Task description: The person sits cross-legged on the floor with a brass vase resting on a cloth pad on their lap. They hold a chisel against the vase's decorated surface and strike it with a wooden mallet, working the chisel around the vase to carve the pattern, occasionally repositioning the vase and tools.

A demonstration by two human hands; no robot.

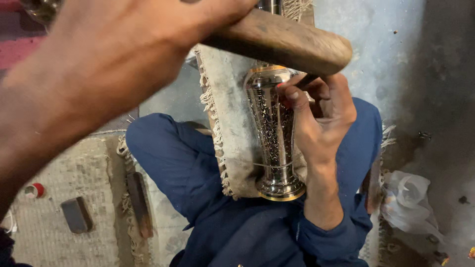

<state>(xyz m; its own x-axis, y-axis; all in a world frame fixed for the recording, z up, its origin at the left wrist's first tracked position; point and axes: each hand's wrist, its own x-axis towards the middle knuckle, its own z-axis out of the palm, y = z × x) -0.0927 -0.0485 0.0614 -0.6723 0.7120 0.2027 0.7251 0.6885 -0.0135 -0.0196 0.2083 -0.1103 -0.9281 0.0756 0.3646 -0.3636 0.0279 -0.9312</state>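
My left hand [114, 54] fills the upper left, close to the camera and blurred, and grips a thick wooden mallet [292, 44] that reaches across to the right. Below it, an engraved silver-coloured metal vase [272, 133] with gold rims lies on a fringed grey pad [230, 133] over my blue-trousered lap. My right hand [321, 118], in a blue sleeve, rests against the vase's upper part. It pinches a thin dark tool [308, 79] whose tip is on the vase near the rim. The mallet head hangs just above that tool.
On a pale mat [59, 237] at the left lie a dark block [76, 215], a long brown bar [140, 202] and a small red and white object [34, 190]. A crumpled plastic bag [408, 200] lies on the grey floor at right.
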